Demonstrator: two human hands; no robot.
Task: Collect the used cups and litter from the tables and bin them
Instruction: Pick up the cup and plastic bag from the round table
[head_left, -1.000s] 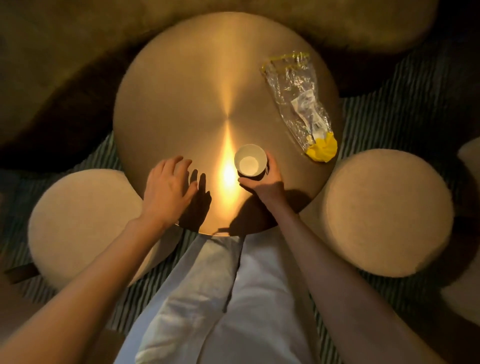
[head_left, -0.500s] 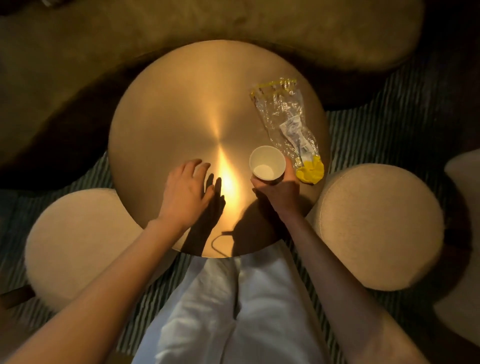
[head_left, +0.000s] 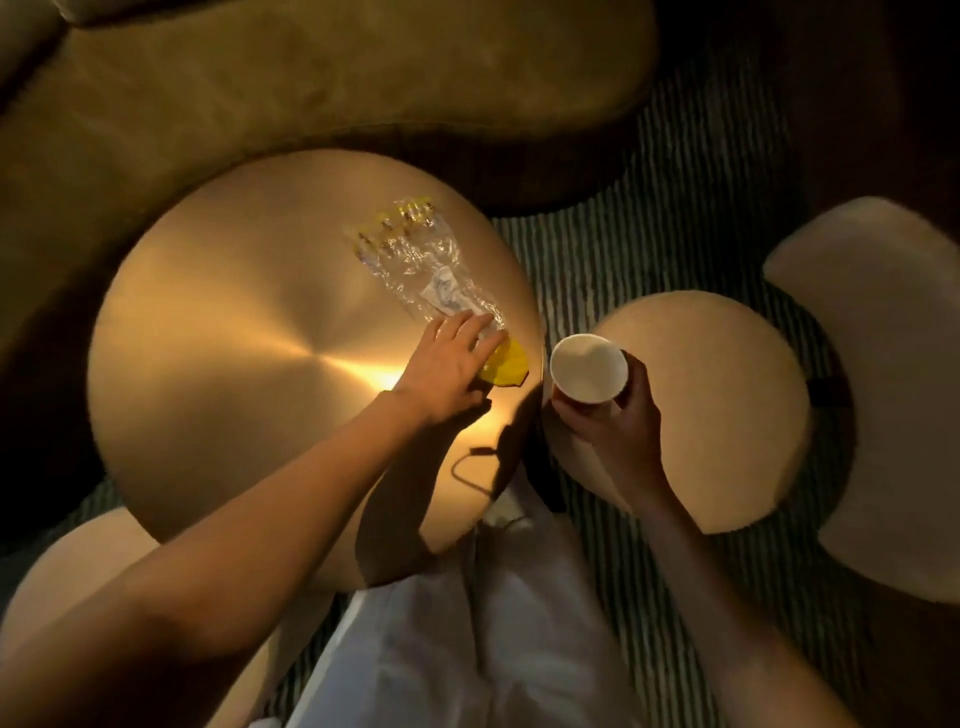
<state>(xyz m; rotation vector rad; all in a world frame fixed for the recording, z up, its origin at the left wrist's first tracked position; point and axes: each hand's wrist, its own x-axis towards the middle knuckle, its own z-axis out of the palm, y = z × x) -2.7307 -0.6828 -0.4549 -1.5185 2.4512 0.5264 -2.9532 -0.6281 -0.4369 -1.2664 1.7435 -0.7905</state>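
A white paper cup (head_left: 588, 375) is lifted off the round brass-coloured table (head_left: 234, 353), held just right of the table's edge over a stool. My right hand (head_left: 613, 431) grips the cup from below, fingers curled round its side. A crumpled clear plastic wrapper (head_left: 415, 260) with a yellow end (head_left: 506, 366) lies on the right part of the table. My left hand (head_left: 449, 366) reaches across with straight fingers resting on the wrapper's near end, beside the yellow part.
A round beige stool (head_left: 727, 405) stands right of the table, another (head_left: 78, 587) at lower left, and a pale chair (head_left: 893, 395) at far right. A long olive sofa (head_left: 311, 78) curves behind. The floor is striped carpet (head_left: 597, 249).
My right hand lifted the cup off the table and carried it right, past the edge. My left hand moved right across the table onto the wrapper. The view shifted right.
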